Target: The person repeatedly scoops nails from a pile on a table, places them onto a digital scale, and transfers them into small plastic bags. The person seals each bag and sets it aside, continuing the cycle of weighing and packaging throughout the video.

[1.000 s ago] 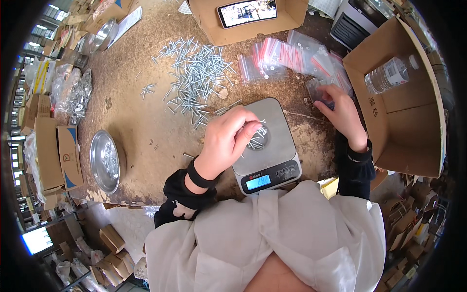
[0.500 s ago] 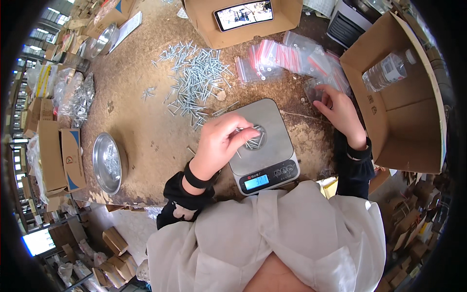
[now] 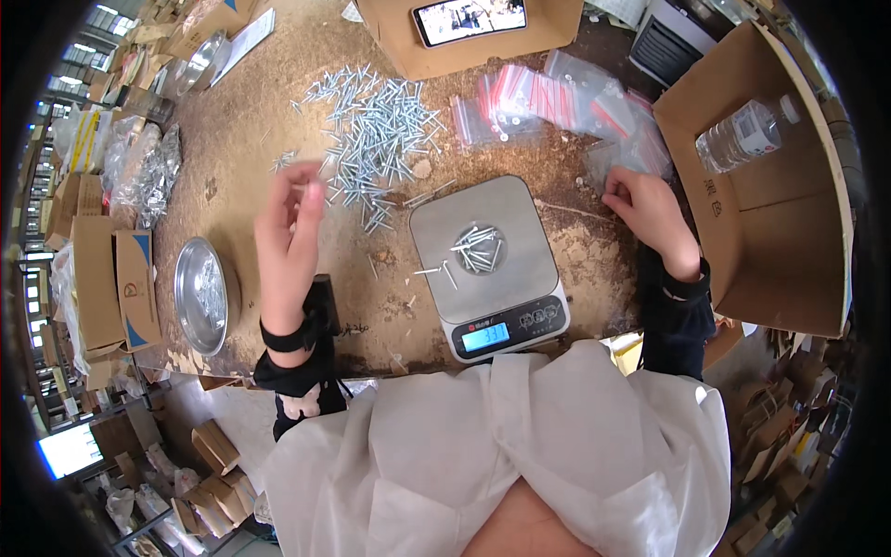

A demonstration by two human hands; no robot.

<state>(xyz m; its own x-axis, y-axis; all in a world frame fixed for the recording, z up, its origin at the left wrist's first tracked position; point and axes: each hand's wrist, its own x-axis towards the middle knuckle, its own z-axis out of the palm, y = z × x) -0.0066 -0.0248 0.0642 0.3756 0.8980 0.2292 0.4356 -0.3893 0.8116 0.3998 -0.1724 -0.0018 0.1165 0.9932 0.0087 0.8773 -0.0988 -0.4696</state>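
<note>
My left hand (image 3: 290,227) is over the table beside the left edge of a loose pile of silver screws (image 3: 376,130). Slight blur softens its fingers, but thumb and forefinger look apart, with nothing plainly held. Near the clear zip bags (image 3: 626,139), my right hand (image 3: 642,209) rests with loosely curled fingers and a gap at the thumb; I see nothing in it. Between the hands stands a digital scale (image 3: 520,274) with a lit display. A small heap of screws (image 3: 478,249) lies on its plate, and a few more lie by the plate's left side.
A steel bowl (image 3: 200,297) with small parts in a bag stands at the left. An open carton (image 3: 780,223) holding a water bottle (image 3: 750,136) is at the right. At the back, a phone (image 3: 469,20) leans in another carton (image 3: 445,63).
My left hand has moved from over the scale plate leftward and away, to the screw pile's edge. Screws now lie uncovered on the plate. My right hand has barely moved.
</note>
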